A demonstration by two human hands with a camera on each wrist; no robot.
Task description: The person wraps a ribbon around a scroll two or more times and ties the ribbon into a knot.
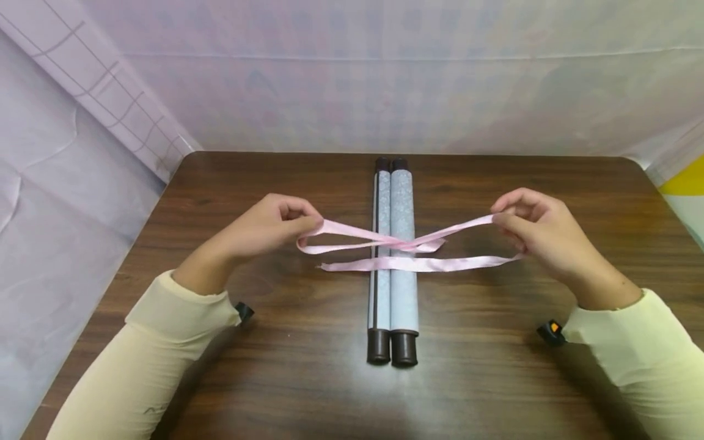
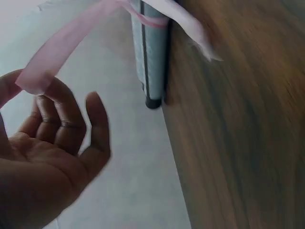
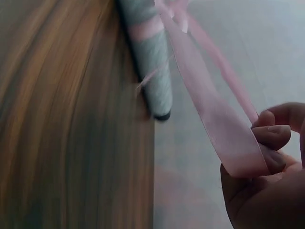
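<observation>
A pale blue patterned scroll (image 1: 404, 299), rolled into two parallel rolls with dark brown end knobs, lies lengthwise on the table. A pink satin ribbon (image 1: 352, 230) crosses over its middle. At the left, my left hand (image 1: 255, 226) pinches a loop of the ribbon between thumb and fingertip. Opposite it, my right hand (image 1: 550, 238) pinches another stretch of ribbon, drawn out to the right. In the right wrist view, the ribbon (image 3: 209, 112) folds round my fingers. Both loops meet above the scroll, where one loose end (image 1: 431, 246) sticks out. Another strand runs flat across, nearer me.
The dark wood-grain table (image 1: 264, 379) reaches out on both sides of the scroll. Behind its far edge hangs a pale checked cloth (image 1: 385, 104). Small black devices (image 1: 552, 332) sit at both cuffs, close over the tabletop.
</observation>
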